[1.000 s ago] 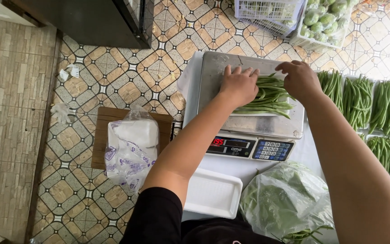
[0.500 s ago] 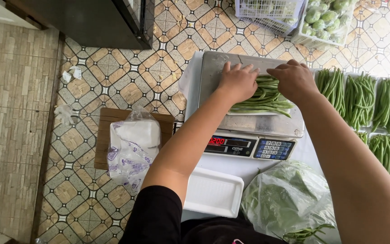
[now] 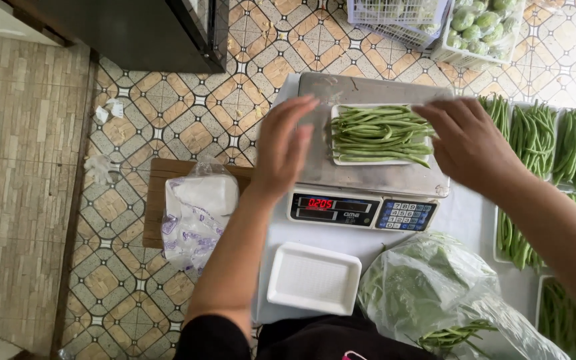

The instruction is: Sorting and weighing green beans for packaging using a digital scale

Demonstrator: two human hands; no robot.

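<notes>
A white tray of green beans (image 3: 378, 135) lies on the steel pan of a digital scale (image 3: 361, 175). My left hand (image 3: 285, 147) hovers open just left of the tray, fingers spread, holding nothing. My right hand (image 3: 465, 143) hovers open at the tray's right end, also holding nothing. Neither hand touches the beans. An empty white tray (image 3: 313, 277) sits on the table in front of the scale.
A clear plastic bag of green beans (image 3: 435, 297) lies at the near right. Filled bean trays (image 3: 555, 143) line the right side. A bag of white trays (image 3: 198, 207) rests on a wooden stool. Crates of green vegetables (image 3: 478, 27) stand on the tiled floor beyond.
Both hands were pressing on the beans on the scale; now they have lifted off and moved apart to either side of the tray, leaving the beans lying free.
</notes>
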